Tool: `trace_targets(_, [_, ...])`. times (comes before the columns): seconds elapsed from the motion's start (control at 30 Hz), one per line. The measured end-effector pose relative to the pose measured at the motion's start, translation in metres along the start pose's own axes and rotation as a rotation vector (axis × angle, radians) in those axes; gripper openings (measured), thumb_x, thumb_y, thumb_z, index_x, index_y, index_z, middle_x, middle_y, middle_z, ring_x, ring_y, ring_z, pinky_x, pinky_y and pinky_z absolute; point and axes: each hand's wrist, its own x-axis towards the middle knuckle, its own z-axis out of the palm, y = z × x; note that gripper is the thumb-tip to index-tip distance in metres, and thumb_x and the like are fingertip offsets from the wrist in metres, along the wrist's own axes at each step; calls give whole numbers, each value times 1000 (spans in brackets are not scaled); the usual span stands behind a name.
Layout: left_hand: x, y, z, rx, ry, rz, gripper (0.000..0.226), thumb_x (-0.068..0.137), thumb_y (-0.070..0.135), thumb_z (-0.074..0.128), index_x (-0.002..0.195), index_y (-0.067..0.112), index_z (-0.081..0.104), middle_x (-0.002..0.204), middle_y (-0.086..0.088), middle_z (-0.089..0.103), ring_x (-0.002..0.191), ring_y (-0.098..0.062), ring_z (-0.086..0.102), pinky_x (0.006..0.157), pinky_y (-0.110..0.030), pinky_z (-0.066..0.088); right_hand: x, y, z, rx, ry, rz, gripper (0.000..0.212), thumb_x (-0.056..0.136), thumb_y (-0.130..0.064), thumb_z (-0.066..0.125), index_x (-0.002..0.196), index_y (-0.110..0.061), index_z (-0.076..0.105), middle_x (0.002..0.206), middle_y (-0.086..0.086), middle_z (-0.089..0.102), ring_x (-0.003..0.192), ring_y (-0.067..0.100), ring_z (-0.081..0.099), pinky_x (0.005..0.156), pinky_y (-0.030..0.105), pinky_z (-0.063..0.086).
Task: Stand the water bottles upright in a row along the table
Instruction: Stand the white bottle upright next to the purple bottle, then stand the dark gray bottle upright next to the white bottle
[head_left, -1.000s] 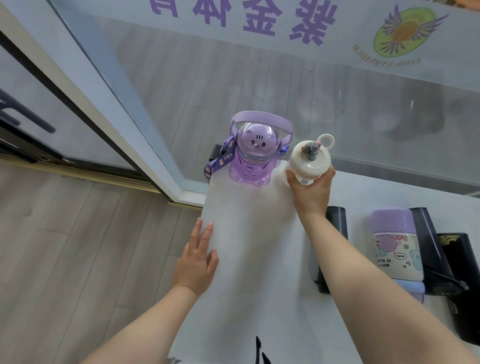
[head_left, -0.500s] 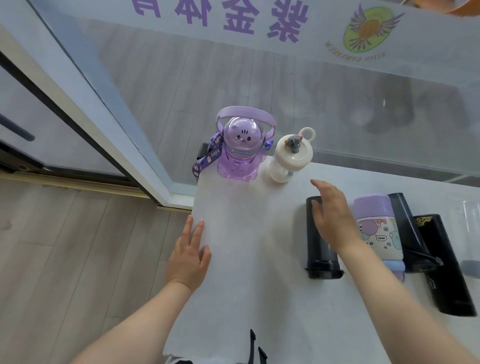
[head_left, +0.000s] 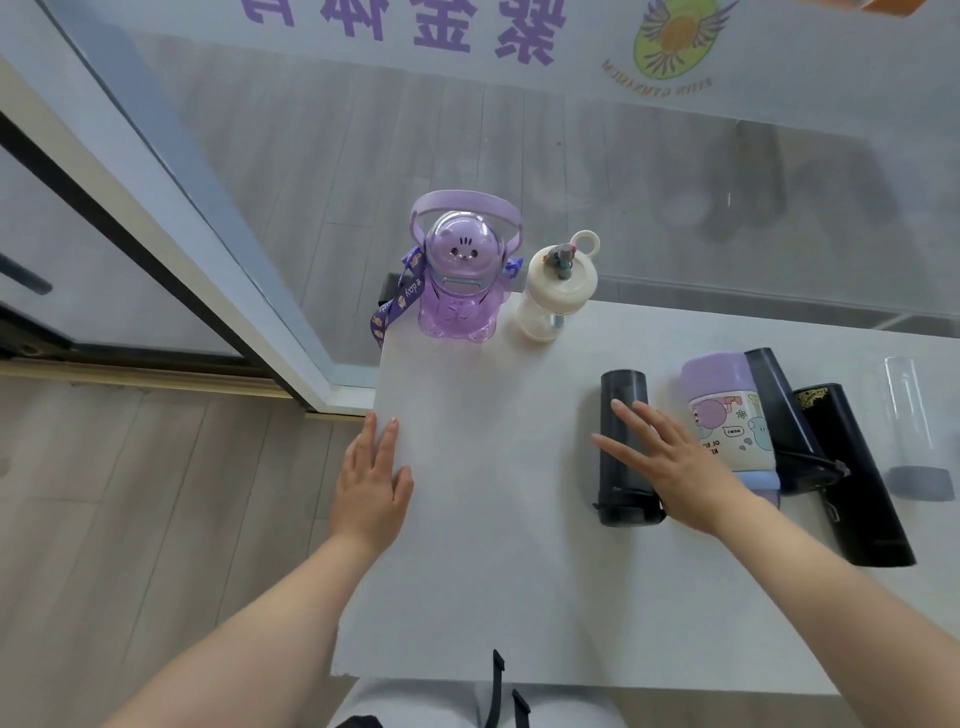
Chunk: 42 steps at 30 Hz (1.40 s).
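Two bottles stand upright at the table's far left corner: a purple bear-shaped bottle (head_left: 460, 280) with a strap, and a cream bottle (head_left: 556, 291) with a ring lid just right of it. Several bottles lie flat to the right: a black bottle (head_left: 621, 415), a purple-capped cartoon flask (head_left: 730, 415), two more black bottles (head_left: 779, 410) (head_left: 857, 478), and a clear bottle (head_left: 911, 426). My right hand (head_left: 670, 457) is spread open over the nearest black bottle, fingers apart. My left hand (head_left: 371, 478) rests flat and open on the table's left edge.
The white table (head_left: 493, 545) ends at its left edge beside my left hand, with wooden floor (head_left: 130, 519) below. A glass wall (head_left: 571, 156) runs along the far edge behind the upright bottles. A black strap (head_left: 498, 686) hangs at the near edge.
My right hand let go of the cream bottle, left upright beside the purple one, and moved right and nearer, over the lying black bottle. My left hand stayed put.
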Motion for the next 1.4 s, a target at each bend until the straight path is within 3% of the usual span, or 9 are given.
trace_targets(0.23, [-12, 13, 2, 132, -9, -31, 69, 86, 43, 21, 151, 25, 8, 160, 0, -7, 145, -20, -7, 117, -40, 6, 2, -7, -2, 63, -40, 21, 117, 42, 3, 78, 144, -29, 32, 156, 12, 21, 137, 34, 24, 90, 39, 51])
trace_targets(0.43, [-39, 34, 22, 201, 18, 2, 75, 83, 45, 11, 151, 15, 12, 160, -6, 1, 145, -21, -9, 112, -29, -18, 1, -19, 2, 200, -39, 95, 104, 52, -15, 86, 141, -30, 36, 154, 16, 24, 132, 37, 28, 88, 41, 52])
trace_targets(0.57, [-49, 45, 36, 216, 17, 25, 73, 84, 43, 17, 150, 12, 21, 159, -9, 11, 146, -25, 2, 114, -30, -15, -1, -25, 2, 323, 64, 142, 99, 48, -14, 89, 136, -25, 43, 146, 23, 40, 123, 40, 33, 92, 48, 49])
trace_targets(0.7, [-55, 63, 52, 211, 25, 14, 72, 84, 43, 20, 149, 13, 24, 159, -10, 14, 146, -26, 5, 115, -33, -13, -10, -24, -1, 481, 117, 204, 91, 62, -23, 86, 140, -29, 40, 151, 20, 33, 128, 37, 29, 96, 51, 45])
trace_targets(0.83, [-57, 103, 55, -5, 15, 61, 71, 82, 46, 27, 147, 17, 26, 157, -2, 18, 144, -18, 10, 117, -29, 1, -21, -17, -9, 598, 107, 226, 83, 76, -33, 77, 147, -33, 33, 158, 11, 21, 136, 33, 22, 102, 45, 40])
trace_targets(0.97, [-61, 166, 43, -333, -180, 225, 75, 83, 31, 55, 145, 39, 14, 154, 14, 21, 139, -2, 23, 116, -28, 21, -29, -5, -19, 698, 26, 163, 87, 80, -34, 74, 150, -38, 22, 160, 4, 11, 142, 25, 10, 108, 43, 37])
trace_targets(1.07, [-67, 202, 27, -342, -314, 305, 85, 82, 13, 57, 142, 49, 10, 143, 16, 35, 128, 3, 38, 108, -22, 31, -34, 7, -25, 776, -40, 110, 91, 78, -30, 76, 149, -40, 20, 160, 1, 10, 143, 21, 9, 113, 41, 30])
trace_targets(1.23, [-74, 230, 16, -285, -279, 503, 90, 79, 14, 65, 149, 35, 13, 152, 15, 26, 139, -2, 27, 113, -23, 26, -36, 30, -34, 954, -129, 43, 93, 73, -25, 77, 148, -40, 23, 156, -6, 19, 140, 17, 20, 112, 28, 24])
trace_targets(1.4, [-70, 245, 15, -309, -210, 465, 78, 74, 28, 76, 139, 33, 33, 134, 15, 47, 122, -2, 46, 105, -30, 39, -37, 42, -20, 1210, -134, 82, 95, 69, -27, 78, 146, -39, 23, 151, -7, 33, 138, 7, 31, 112, 35, 35])
